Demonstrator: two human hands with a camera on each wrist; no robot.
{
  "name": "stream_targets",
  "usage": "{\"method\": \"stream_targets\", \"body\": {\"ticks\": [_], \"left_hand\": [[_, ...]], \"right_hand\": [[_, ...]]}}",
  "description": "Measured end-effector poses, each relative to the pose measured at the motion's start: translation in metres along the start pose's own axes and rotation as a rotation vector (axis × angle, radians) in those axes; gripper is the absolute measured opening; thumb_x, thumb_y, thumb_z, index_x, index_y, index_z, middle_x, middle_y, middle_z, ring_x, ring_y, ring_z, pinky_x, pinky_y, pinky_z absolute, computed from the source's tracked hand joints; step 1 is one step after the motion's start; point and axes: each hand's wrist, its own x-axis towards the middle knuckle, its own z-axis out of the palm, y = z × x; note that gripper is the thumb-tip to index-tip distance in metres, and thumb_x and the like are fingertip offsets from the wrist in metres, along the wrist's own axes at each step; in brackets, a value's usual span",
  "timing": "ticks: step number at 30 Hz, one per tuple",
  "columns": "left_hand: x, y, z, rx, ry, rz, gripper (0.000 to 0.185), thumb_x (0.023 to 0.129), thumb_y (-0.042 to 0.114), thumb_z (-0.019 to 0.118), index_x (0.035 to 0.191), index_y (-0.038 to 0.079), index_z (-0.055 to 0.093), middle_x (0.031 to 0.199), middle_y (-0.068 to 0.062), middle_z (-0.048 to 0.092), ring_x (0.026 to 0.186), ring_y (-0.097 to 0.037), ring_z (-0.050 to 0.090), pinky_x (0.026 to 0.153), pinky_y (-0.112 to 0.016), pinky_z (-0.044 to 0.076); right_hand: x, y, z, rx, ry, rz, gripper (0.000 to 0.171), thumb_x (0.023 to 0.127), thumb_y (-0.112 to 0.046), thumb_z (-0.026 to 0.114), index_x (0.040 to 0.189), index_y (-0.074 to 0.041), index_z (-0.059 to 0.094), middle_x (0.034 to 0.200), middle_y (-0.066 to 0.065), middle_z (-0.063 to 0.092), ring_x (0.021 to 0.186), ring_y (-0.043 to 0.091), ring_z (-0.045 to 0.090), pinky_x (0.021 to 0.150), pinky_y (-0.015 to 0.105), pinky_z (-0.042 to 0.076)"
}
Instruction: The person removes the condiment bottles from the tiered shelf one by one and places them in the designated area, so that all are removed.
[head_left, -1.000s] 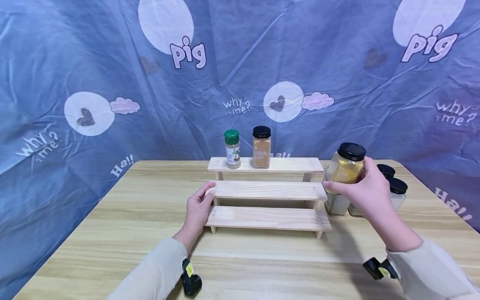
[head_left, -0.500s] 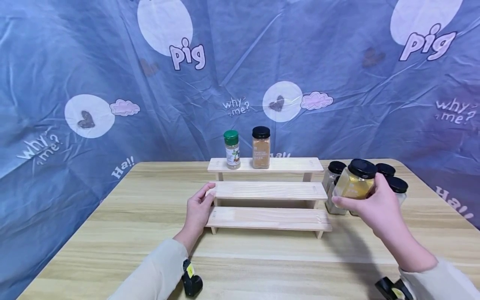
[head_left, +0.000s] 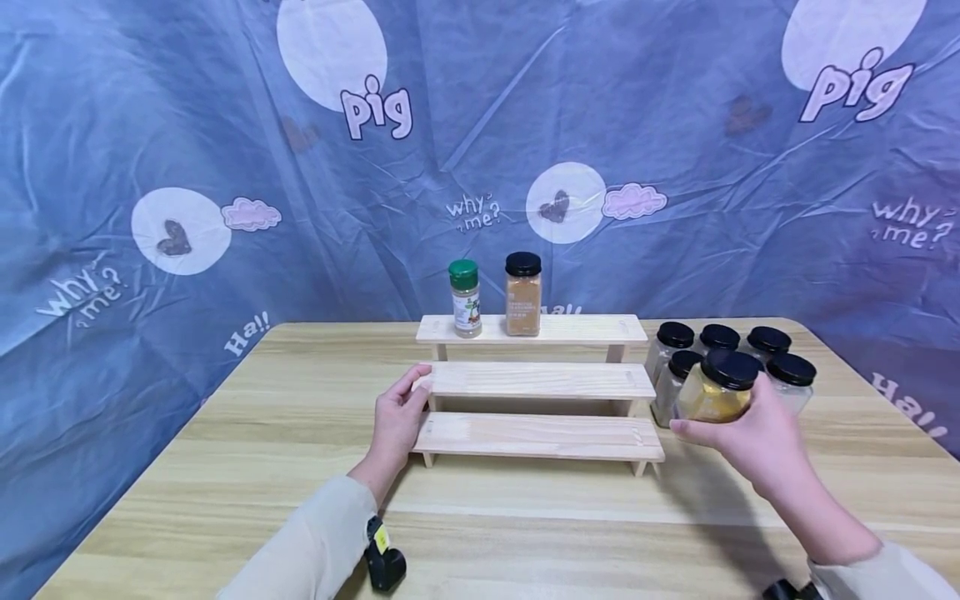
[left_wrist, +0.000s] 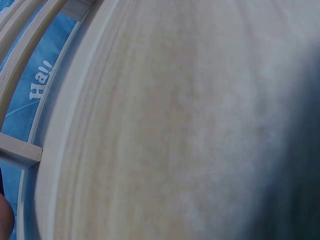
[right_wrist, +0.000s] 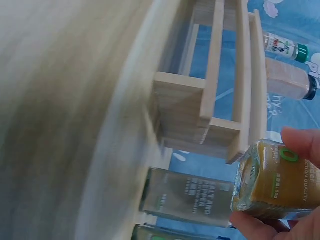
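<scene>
A three-step wooden rack (head_left: pixel 536 381) stands on the table (head_left: pixel 300 467). My left hand (head_left: pixel 396 421) rests against the rack's left end with fingers on the middle step. My right hand (head_left: pixel 750 433) grips a black-lidded glass jar of yellow powder (head_left: pixel 718 387), held low just right of the rack; the same jar (right_wrist: pixel 277 182) shows between my thumb and fingers in the right wrist view. On the top step stand a green-capped spice bottle (head_left: pixel 465 297) and a black-capped brown spice jar (head_left: pixel 522 293).
Several black-lidded glass jars (head_left: pixel 750 350) cluster on the table right of the rack, right behind the held jar. A blue printed cloth (head_left: pixel 225 167) hangs behind the table. The left wrist view shows only blurred table wood (left_wrist: pixel 165 125).
My right hand has lowered the yellow jar from top-step height down toward the table, close in front of the jar cluster. The left hand has stayed on the rack.
</scene>
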Motion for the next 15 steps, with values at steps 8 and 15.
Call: {"method": "stream_targets", "body": {"ticks": [8,15], "left_hand": [[0.001,0.0,0.0,0.005,0.001,0.006,0.029,0.086,0.004,0.059,0.114,0.003,0.065,0.092,-0.006,0.067,0.072,0.0,0.057,0.068,-0.015,0.048],[-0.001,0.001,0.0,-0.01,0.0,0.005,0.03,0.086,0.003,0.058,0.115,0.002,0.064,0.109,-0.014,0.064,0.075,0.0,0.059,0.07,-0.016,0.05]], "right_hand": [[0.0,0.013,0.006,-0.028,-0.019,0.002,0.088,0.055,-0.023,0.089,0.124,0.004,0.041,0.108,0.027,0.056,0.095,0.035,0.051,0.069,0.03,0.037],[0.0,0.022,0.009,-0.044,-0.059,0.037,0.092,0.054,-0.023,0.089,0.124,0.007,0.038,0.109,0.033,0.055,0.095,0.043,0.052,0.072,0.04,0.039]]}}
